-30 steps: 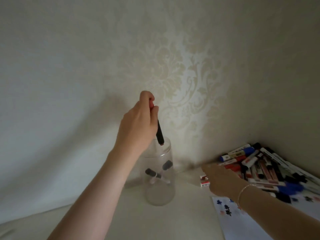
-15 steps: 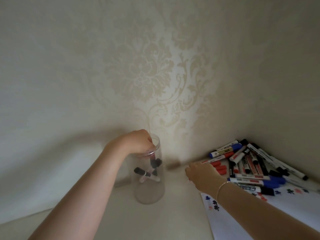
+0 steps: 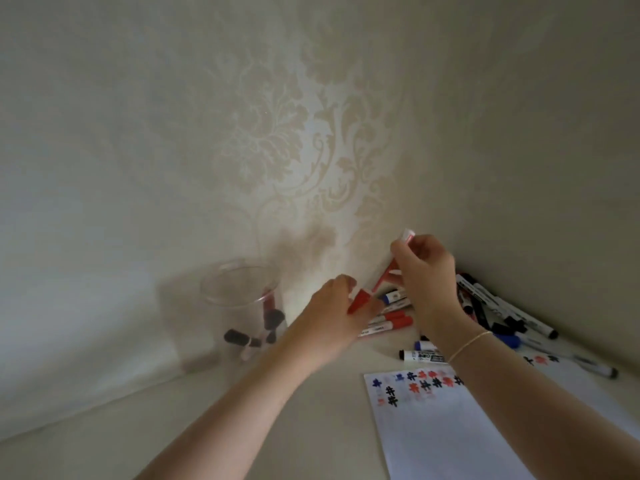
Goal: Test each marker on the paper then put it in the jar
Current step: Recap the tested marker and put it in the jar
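My right hand (image 3: 427, 271) grips a red marker (image 3: 389, 273) held tilted above the table, its white end poking out above my fingers. My left hand (image 3: 334, 315) pinches the marker's red cap (image 3: 360, 301) at the lower end; the cap looks slightly apart from the body. The clear jar (image 3: 239, 306) stands to the left by the wall with several markers inside. The white paper (image 3: 446, 434) lies at lower right, with black, red and blue test marks along its top. A pile of markers (image 3: 485, 310) lies in the corner behind my right hand.
Patterned wallpaper walls close in the table at the back and on the right. Loose markers (image 3: 420, 355) lie between the pile and the paper. A thin bracelet (image 3: 469, 344) circles my right wrist.
My left hand left the jar after dropping a marker in and moved right to the red cap. My right hand lifted a red marker out of the pile.
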The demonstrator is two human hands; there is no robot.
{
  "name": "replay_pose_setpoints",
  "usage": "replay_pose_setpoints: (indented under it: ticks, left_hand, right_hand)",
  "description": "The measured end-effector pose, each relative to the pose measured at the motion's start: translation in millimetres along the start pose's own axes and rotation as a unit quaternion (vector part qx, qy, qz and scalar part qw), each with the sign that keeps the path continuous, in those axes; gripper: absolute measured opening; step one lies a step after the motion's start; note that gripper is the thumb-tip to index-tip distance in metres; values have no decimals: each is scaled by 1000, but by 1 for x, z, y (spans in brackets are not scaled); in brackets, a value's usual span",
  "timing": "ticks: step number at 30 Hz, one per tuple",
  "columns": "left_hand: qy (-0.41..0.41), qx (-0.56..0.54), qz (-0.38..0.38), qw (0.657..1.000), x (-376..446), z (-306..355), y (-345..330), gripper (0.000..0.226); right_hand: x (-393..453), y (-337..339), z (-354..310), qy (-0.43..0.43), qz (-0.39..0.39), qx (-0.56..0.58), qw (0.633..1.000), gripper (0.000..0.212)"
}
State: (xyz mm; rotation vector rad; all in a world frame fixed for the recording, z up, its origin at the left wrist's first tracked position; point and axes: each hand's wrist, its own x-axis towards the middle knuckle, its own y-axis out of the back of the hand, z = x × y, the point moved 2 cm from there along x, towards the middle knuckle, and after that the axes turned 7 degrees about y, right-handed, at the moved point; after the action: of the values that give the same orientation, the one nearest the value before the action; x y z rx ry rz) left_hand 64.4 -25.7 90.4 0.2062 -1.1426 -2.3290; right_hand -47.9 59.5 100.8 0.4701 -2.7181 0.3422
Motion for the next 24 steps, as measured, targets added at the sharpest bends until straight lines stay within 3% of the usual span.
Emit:
replay_pose_setpoints:
  ticks: [3, 5, 8, 12, 16, 19, 24]
  left_hand:
    - [-43, -85, -53, 994, 5, 3, -20, 19]
    - [-67, -120, -86, 987, 4, 6, -28, 12]
    - [-117, -143, -116, 976, 5, 8, -42, 14]
    - [-116, -204, -174, 956, 0, 5, -61, 15]
    - [-51, -336, -282, 897, -2, 8, -70, 22]
    - [-24, -375, -336, 863, 1, 12, -75, 35]
    - [16, -441, -426, 790, 11, 13, -81, 27]
  right_hand:
    - [-2, 17, 1, -59, -23, 66, 996, 9]
    - [-5, 27, 7, -109, -106, 90, 984, 20]
    - [-11, 40, 12, -153, -234, 41, 959, 23]
    - [-15, 59, 20, -191, -273, 35, 942, 19]
    - [-14, 71, 19, -188, -317, 43, 929, 24]
    - [-11, 76, 19, -173, -316, 39, 932, 24]
    - [-7, 79, 23, -152, -304, 49, 939, 18]
